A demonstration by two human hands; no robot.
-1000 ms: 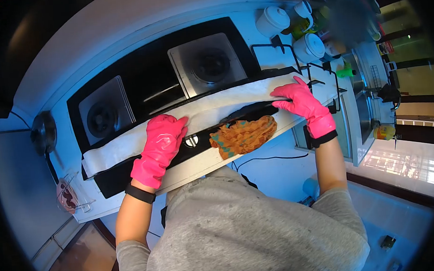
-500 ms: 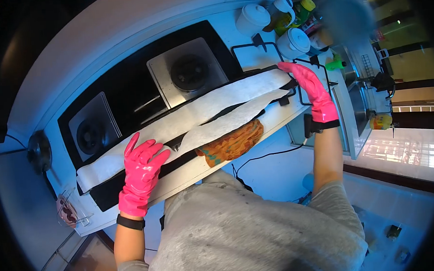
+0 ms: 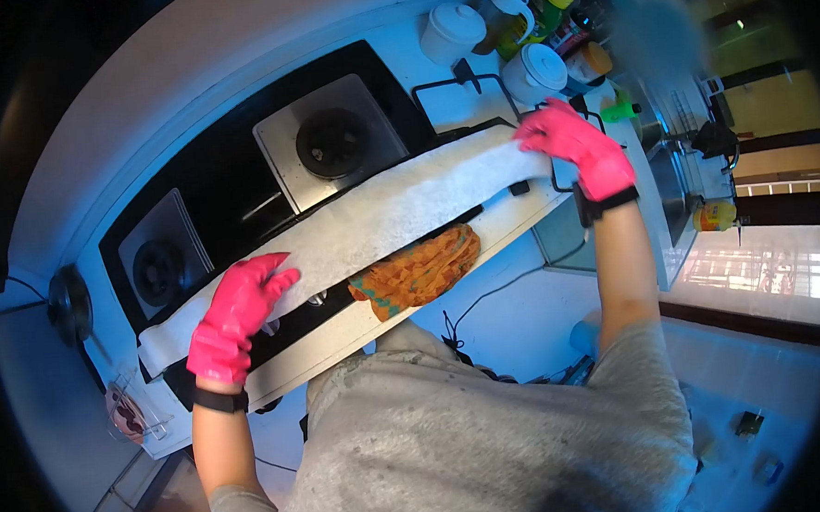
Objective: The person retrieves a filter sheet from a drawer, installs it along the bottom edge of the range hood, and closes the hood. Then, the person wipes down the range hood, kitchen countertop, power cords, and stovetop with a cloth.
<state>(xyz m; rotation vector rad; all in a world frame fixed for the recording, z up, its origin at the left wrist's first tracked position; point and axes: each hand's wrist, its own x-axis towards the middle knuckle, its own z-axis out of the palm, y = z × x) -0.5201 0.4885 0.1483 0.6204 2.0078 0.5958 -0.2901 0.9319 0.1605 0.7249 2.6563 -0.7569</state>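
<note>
A long white fibrous strip (image 3: 385, 216) lies slantwise along the front of the black gas hob (image 3: 228, 233). My left hand (image 3: 232, 316), in a pink rubber glove, is closed on the strip's near edge towards its left part. At the strip's right end my right hand (image 3: 582, 150), gloved the same way, has its fingers bent and pinching the material. Part of the hob's front with its knobs (image 3: 316, 299) shows below the strip. Just in front lies a crumpled orange patterned cloth (image 3: 420, 272) on the counter edge.
Black pan supports (image 3: 461, 83) lie off the hob at the right, beside white lidded canisters (image 3: 454, 33) and several bottles. A small pan (image 3: 70, 306) sits at the far left, near a wire rack (image 3: 135, 414). A sink (image 3: 673, 187) is at the right.
The strip, earlier split by a gap into two bands, now lies as one wider sheet. My left hand has moved left and down, and my right hand's fingers have curled onto the end.
</note>
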